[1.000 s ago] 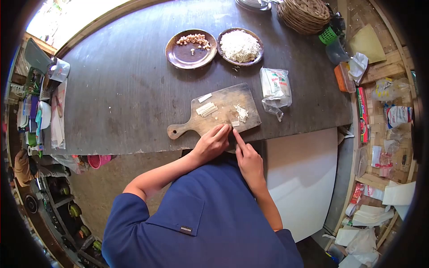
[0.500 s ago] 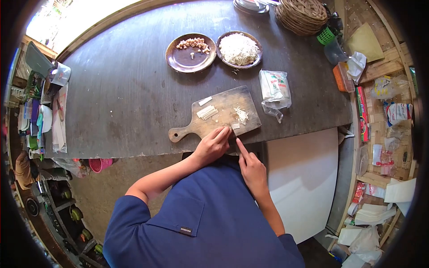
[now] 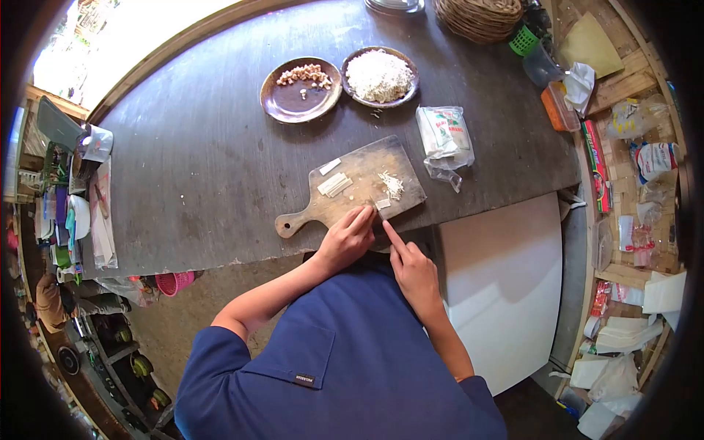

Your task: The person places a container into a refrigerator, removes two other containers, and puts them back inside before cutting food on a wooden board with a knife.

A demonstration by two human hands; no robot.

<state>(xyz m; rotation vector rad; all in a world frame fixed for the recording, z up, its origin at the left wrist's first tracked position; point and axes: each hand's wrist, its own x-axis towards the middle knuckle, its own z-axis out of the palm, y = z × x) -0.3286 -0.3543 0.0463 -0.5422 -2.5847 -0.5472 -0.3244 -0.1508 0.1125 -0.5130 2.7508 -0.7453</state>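
Observation:
A wooden cutting board (image 3: 374, 169) with a handle lies at the table's near edge. My left hand (image 3: 349, 236) rests on its lower edge, fingertips bunched and pressed down; what they pin is mostly hidden. My right hand (image 3: 415, 270) grips a knife (image 3: 381, 215), index finger stretched along it, the blade close beside my left fingertips. Just past the blade sits a small pale piece (image 3: 383, 204). Farther up the board are a stack of pale flat strips (image 3: 334, 185), a single white strip (image 3: 330, 166) and a small heap of thin matchstick slivers (image 3: 391, 186).
Beyond the board stand a brown plate (image 3: 282, 110) with small brownish chunks and another plate (image 3: 416, 86) heaped with white slivers. A white plastic packet (image 3: 445, 136) lies right of the board. A wicker basket (image 3: 480, 18) is at the back; an orange container (image 3: 559, 106) sits at right.
The whole view has shifted and turned slightly. Both hands stay at the board's near edge, with the knife still beside the left fingertips.

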